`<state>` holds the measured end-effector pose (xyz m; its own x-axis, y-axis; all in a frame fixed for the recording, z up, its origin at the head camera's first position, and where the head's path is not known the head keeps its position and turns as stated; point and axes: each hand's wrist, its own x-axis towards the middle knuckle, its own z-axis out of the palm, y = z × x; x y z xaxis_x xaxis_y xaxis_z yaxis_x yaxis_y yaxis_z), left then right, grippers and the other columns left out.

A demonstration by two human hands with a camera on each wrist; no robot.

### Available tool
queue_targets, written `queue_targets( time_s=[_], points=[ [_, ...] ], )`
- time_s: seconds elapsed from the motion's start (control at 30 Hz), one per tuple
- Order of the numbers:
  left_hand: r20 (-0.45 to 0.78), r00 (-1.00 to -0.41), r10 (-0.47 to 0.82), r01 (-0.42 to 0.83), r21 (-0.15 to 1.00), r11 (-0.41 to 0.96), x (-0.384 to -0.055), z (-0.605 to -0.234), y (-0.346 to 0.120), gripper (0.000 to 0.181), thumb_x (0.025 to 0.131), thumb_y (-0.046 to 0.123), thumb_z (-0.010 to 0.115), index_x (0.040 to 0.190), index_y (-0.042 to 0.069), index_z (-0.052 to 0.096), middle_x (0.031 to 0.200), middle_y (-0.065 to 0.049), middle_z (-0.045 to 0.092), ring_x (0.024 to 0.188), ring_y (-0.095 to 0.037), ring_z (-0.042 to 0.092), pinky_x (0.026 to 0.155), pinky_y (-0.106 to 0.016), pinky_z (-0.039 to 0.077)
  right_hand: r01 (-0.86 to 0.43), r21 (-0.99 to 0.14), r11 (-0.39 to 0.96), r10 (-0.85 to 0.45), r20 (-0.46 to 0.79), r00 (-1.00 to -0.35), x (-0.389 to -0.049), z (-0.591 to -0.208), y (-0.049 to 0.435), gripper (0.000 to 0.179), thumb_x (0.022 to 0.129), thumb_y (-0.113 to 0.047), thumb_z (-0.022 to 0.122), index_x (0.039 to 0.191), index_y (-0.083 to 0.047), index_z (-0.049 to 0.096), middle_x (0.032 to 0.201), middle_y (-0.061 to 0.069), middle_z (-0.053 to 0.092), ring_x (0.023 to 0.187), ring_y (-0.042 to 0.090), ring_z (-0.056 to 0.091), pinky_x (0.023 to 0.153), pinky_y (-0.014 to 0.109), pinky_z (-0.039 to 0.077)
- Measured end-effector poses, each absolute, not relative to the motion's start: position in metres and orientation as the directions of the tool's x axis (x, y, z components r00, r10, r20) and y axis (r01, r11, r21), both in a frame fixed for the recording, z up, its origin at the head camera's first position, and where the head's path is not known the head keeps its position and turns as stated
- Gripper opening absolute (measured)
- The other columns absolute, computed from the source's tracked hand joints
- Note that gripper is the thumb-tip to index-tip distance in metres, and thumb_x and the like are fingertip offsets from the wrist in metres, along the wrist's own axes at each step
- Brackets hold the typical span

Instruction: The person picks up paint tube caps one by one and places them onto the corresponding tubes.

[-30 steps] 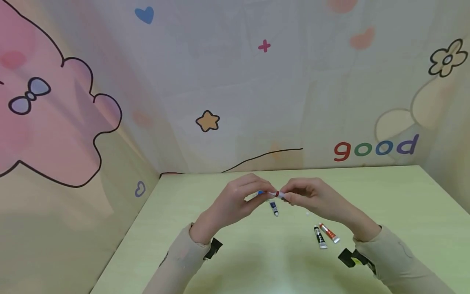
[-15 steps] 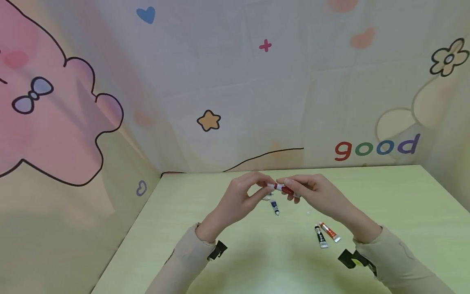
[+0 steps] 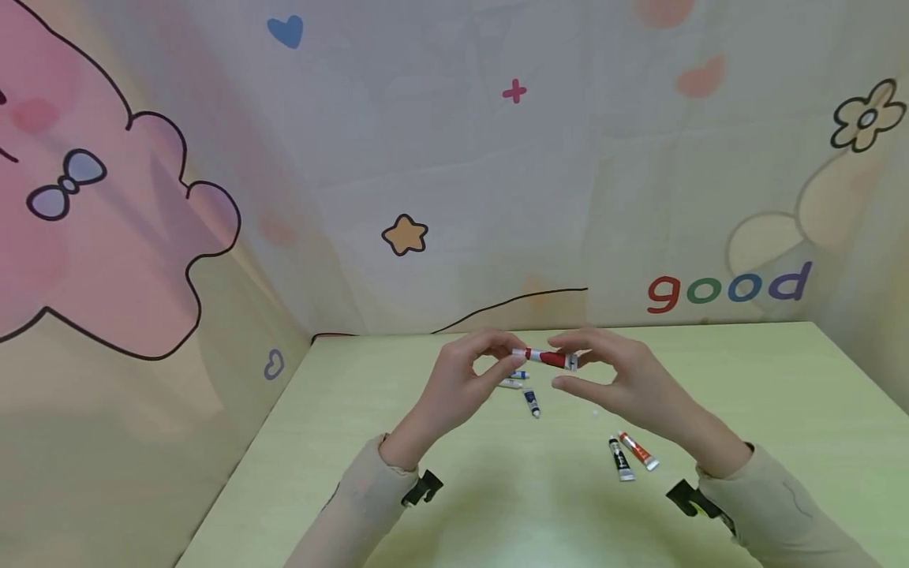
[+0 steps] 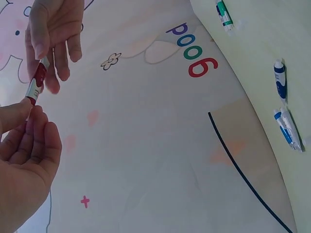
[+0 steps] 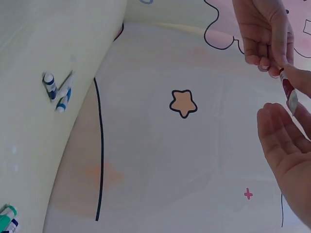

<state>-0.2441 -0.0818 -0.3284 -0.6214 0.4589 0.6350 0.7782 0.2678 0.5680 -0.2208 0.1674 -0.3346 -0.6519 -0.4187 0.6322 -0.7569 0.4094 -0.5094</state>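
Observation:
A red and white paint tube [image 3: 552, 359] is held above the table, lying nearly level. My left hand [image 3: 461, 383] pinches its narrow cap end between thumb and fingers. At the flat crimped end, my right hand [image 3: 625, 383] has thumb and fingers spread around the tube, with the thumb below and apart from it. In the left wrist view the red tube [image 4: 36, 85] runs between the two hands. The right wrist view shows the tube [image 5: 287, 90] close to the right thumb.
On the pale green table [image 3: 454, 505] lie a navy tube [image 3: 531, 402], a blue tube [image 3: 521, 375] and a white one [image 3: 510, 384] beyond the hands. Nearer are black [image 3: 620, 459] and orange [image 3: 637, 451] tubes. A small white speck [image 3: 595, 412] sits between. A printed curtain [image 3: 454, 158] stands behind.
My right fingers have come off the red tube and spread apart, uncovering its body and crimped end. The left hand keeps its pinch, now at the cap end, and both hands rose slightly.

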Motion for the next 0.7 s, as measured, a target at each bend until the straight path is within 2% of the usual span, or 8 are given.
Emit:
queue_targets(
  time_s=[0.07,0.2,0.27,0.37,0.53,0.7],
  points=[
    [0.640,-0.623,0.449,0.778,0.564,0.276,-0.2443,-0.3283,-0.0831,0.016,0.095,0.013,0.072,0.110,0.007,0.072,0.096,0.001,0.071,0.089,-0.010,0.064,0.084,-0.030,0.054,-0.817,-0.415,0.400,-0.425,0.706,-0.566,-0.2234,-0.3376,0.1690,0.045,0.084,-0.013,0.084,0.125,-0.011,0.067,0.119,-0.002,0.068,0.102,0.010,0.064,0.084,0.024,0.053],
    [0.640,-0.636,0.431,0.769,0.573,0.284,-0.2447,-0.3285,-0.0864,0.018,0.094,0.012,0.073,0.111,0.007,0.072,0.097,-0.001,0.071,0.089,-0.011,0.065,0.085,-0.031,0.055,-0.897,-0.258,0.358,-0.413,0.818,-0.400,-0.2284,-0.3425,0.1694,0.037,0.093,-0.034,0.074,0.119,-0.007,0.070,0.115,0.003,0.067,0.101,0.013,0.063,0.082,0.018,0.051],
    [0.635,-0.644,0.427,0.762,0.584,0.281,-0.2446,-0.3284,-0.0867,0.018,0.094,0.012,0.073,0.111,0.006,0.072,0.097,-0.001,0.071,0.089,-0.011,0.065,0.084,-0.030,0.055,-0.916,-0.192,0.351,-0.403,0.853,-0.333,-0.2297,-0.3427,0.1693,0.042,0.097,-0.043,0.065,0.115,-0.006,0.071,0.113,0.004,0.068,0.098,0.014,0.063,0.082,0.016,0.050],
    [0.632,-0.649,0.423,0.756,0.596,0.271,-0.2443,-0.3282,-0.0865,0.018,0.094,0.012,0.072,0.111,0.006,0.072,0.097,-0.001,0.071,0.088,-0.011,0.065,0.084,-0.029,0.055,-0.929,-0.118,0.350,-0.398,0.879,-0.262,-0.2305,-0.3411,0.1688,0.040,0.099,-0.042,0.063,0.110,-0.005,0.073,0.108,0.004,0.069,0.095,0.015,0.065,0.084,0.014,0.050],
    [0.642,-0.640,0.422,0.763,0.597,0.248,-0.2440,-0.3290,-0.0850,0.017,0.093,0.012,0.073,0.110,0.006,0.072,0.098,-0.002,0.071,0.089,-0.012,0.066,0.083,-0.029,0.055,-0.934,-0.091,0.347,-0.402,0.884,-0.236,-0.2299,-0.3402,0.1690,0.037,0.100,-0.040,0.062,0.102,-0.005,0.074,0.103,0.003,0.070,0.090,0.015,0.066,0.084,0.013,0.050],
    [0.665,-0.611,0.430,0.787,0.571,0.234,-0.2438,-0.3314,-0.0834,0.016,0.093,0.010,0.073,0.109,0.006,0.072,0.096,-0.001,0.071,0.087,-0.010,0.065,0.083,-0.029,0.055,-0.933,-0.158,0.322,-0.364,0.890,-0.277,-0.2301,-0.3435,0.1693,0.034,0.099,-0.039,0.064,0.102,-0.006,0.075,0.097,0.001,0.071,0.084,0.011,0.066,0.078,0.015,0.051]
  ],
)
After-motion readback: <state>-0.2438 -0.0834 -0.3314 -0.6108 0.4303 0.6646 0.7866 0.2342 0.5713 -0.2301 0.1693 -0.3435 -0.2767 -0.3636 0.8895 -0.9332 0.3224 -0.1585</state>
